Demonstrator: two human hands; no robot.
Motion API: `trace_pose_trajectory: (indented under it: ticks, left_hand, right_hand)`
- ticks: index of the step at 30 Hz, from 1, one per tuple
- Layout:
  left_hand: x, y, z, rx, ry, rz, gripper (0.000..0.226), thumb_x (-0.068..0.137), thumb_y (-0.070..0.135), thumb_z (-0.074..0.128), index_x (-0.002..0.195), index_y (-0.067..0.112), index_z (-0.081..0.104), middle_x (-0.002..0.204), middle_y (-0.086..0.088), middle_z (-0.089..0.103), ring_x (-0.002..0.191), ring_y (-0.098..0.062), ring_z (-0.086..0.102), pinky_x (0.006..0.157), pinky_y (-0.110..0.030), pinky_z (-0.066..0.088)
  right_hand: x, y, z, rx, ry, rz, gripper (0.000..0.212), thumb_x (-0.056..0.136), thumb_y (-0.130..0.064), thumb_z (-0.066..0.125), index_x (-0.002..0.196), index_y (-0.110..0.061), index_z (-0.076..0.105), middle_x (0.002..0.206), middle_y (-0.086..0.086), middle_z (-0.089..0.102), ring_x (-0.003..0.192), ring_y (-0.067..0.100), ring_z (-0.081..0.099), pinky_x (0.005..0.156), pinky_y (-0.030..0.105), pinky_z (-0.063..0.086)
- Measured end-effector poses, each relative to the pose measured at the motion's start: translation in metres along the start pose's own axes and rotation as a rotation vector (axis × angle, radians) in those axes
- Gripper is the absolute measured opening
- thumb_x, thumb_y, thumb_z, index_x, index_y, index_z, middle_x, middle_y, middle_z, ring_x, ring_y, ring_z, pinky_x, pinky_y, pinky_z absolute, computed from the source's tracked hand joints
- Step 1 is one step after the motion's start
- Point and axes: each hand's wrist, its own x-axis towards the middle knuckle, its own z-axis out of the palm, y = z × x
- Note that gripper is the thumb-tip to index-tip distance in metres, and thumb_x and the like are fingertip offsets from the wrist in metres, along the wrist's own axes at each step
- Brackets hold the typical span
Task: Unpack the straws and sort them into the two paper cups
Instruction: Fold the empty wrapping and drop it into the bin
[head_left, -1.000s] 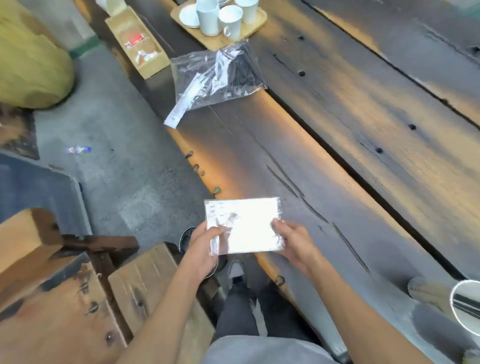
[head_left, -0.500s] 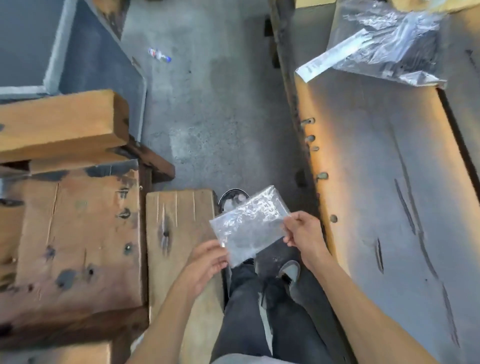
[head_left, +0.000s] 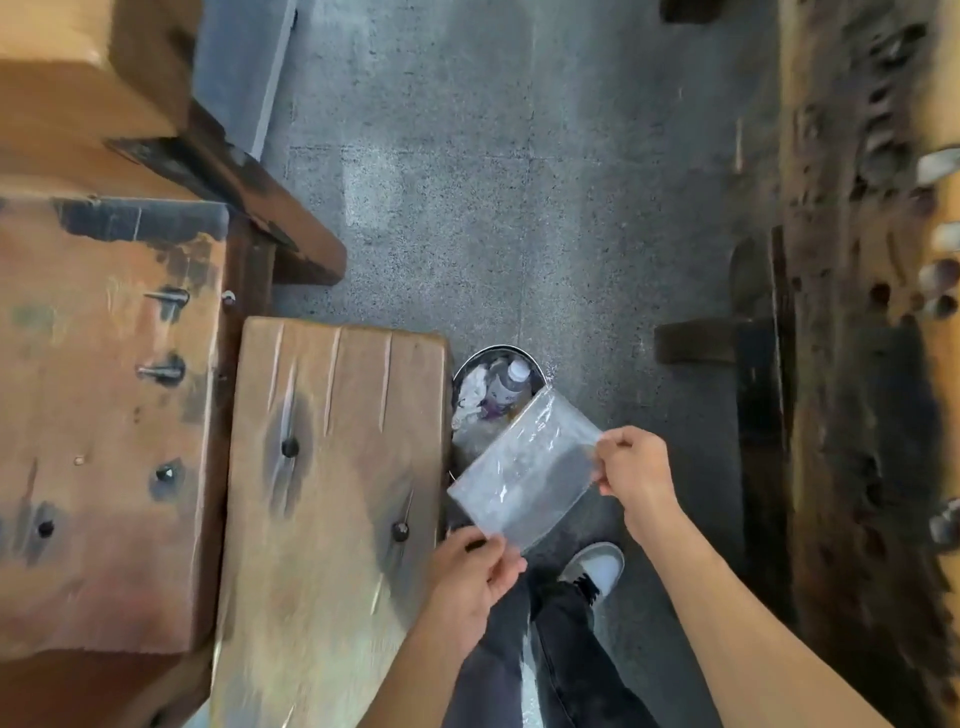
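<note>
The grey speckled floor (head_left: 545, 182) filled the middle of the view, with a wooden bench (head_left: 332, 493) on the left and the dark edge of the worktop (head_left: 857, 364) on the right. A round bin (head_left: 493, 395) of rubbish stood on the floor just beside the bench. Above its near side hung a clear, empty-looking plastic bag (head_left: 524, 467), tilted. The left hand (head_left: 472, 577) pinched its lower corner, and the right hand (head_left: 634, 467) pinched its upper right edge, each grip closed on the film.
</note>
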Motion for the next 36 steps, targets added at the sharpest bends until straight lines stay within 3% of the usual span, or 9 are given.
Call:
trace_pose_trajectory:
  ticks: [5,10,14,17,21,26,30,34,36]
  left_hand:
    - [0.070,-0.017,0.013,-0.181,-0.044,-0.080,0.004,0.090,-0.008,0.064,0.089,-0.006,0.067,0.079,-0.017,0.063,0.073,-0.025,0.064,0.058,-0.022,0.057]
    - [0.121,-0.030,0.018,-0.273,0.067,-0.116,0.003,0.091,-0.002,0.065,0.092,-0.005,0.066,0.066,-0.013,0.069,0.064,-0.021,0.065,0.049,-0.021,0.055]
    - [0.141,-0.035,0.025,-0.388,0.102,-0.120,0.012,0.093,0.001,0.064,0.101,-0.007,0.063,0.079,-0.019,0.070,0.083,-0.028,0.067,0.054,-0.026,0.060]
    - [0.143,-0.036,0.028,-0.303,0.104,-0.116,0.025,0.094,0.012,0.066,0.107,-0.009,0.061,0.095,-0.025,0.069,0.087,-0.030,0.068,0.065,-0.031,0.063]
    - [0.120,-0.025,0.034,-0.106,0.085,-0.033,0.025,0.096,0.019,0.065,0.109,-0.002,0.062,0.096,-0.023,0.071,0.080,-0.029,0.066,0.061,-0.030,0.062]
    - [0.056,0.038,0.044,0.168,0.075,0.392,0.007,0.096,0.021,0.061,0.102,0.024,0.064,0.114,-0.015,0.070,0.094,-0.019,0.067,0.081,-0.029,0.058]
    - [-0.034,0.115,0.066,0.470,0.060,0.870,0.034,0.096,0.032,0.060,0.129,0.035,0.051,0.135,0.006,0.056,0.120,-0.009,0.054,0.097,-0.019,0.039]
    - [-0.152,0.177,0.108,0.615,-0.020,1.222,0.057,0.092,0.040,0.058,0.145,0.028,0.040,0.149,0.009,0.042,0.140,-0.008,0.037,0.118,-0.034,0.027]
    - [-0.212,0.193,0.132,0.687,-0.058,1.402,0.064,0.088,0.046,0.053,0.147,0.029,0.036,0.154,0.008,0.038,0.144,-0.005,0.030,0.119,-0.030,0.022]
  right_hand:
    - [0.064,0.008,0.034,-0.131,0.095,-0.059,0.016,0.092,-0.012,0.056,0.077,-0.013,0.063,0.071,0.015,0.068,0.060,0.027,0.060,0.061,0.041,0.055]
    - [0.109,0.009,0.069,-0.253,0.054,-0.146,0.024,0.092,-0.020,0.059,0.068,-0.018,0.060,0.072,0.014,0.070,0.064,0.029,0.059,0.070,0.043,0.057]
    - [0.125,0.002,0.094,-0.252,-0.046,-0.202,0.020,0.092,-0.021,0.059,0.072,-0.017,0.064,0.079,0.014,0.073,0.075,0.035,0.067,0.078,0.049,0.057]
    - [0.123,0.000,0.105,-0.226,-0.120,-0.212,0.012,0.090,-0.021,0.059,0.082,-0.016,0.067,0.086,0.015,0.072,0.089,0.039,0.068,0.083,0.052,0.056]
    - [0.100,-0.003,0.089,-0.178,-0.102,-0.226,0.012,0.091,-0.020,0.058,0.090,-0.015,0.069,0.083,0.008,0.070,0.086,0.033,0.069,0.082,0.041,0.055]
    - [0.045,-0.041,0.039,0.028,-0.044,-0.279,0.019,0.095,-0.024,0.056,0.109,-0.017,0.066,0.095,-0.002,0.067,0.093,0.018,0.061,0.084,0.031,0.048]
    - [-0.033,-0.102,-0.025,0.171,0.040,-0.460,0.039,0.097,-0.028,0.056,0.134,-0.017,0.056,0.124,-0.003,0.064,0.108,0.008,0.059,0.098,0.026,0.042]
    - [-0.128,-0.151,-0.104,0.304,0.196,-0.637,0.043,0.096,-0.022,0.058,0.138,-0.018,0.052,0.132,-0.003,0.062,0.121,0.010,0.058,0.109,0.036,0.042]
    - [-0.173,-0.165,-0.143,0.310,0.287,-0.710,0.049,0.095,-0.028,0.057,0.142,-0.021,0.048,0.141,-0.007,0.056,0.130,0.007,0.051,0.113,0.038,0.038]
